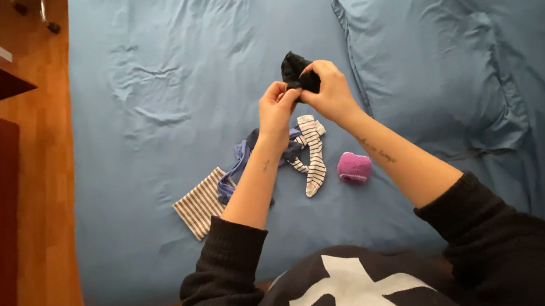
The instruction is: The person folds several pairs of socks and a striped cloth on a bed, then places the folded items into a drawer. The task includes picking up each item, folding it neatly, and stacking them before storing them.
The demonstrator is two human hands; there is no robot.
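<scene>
My left hand [274, 106] and right hand [329, 94] pinch a black sock bundle [295, 71] above the blue bedsheet [159, 61]; light, soft and limp, it is probably best gripped at its folded cuff

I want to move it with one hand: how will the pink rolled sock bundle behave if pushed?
The pink sock bundle looks soft and light, so it should slide easily over the blue sheet. Being rounded, it may roll slightly, and it might unroll if grabbed loosely.
</scene>
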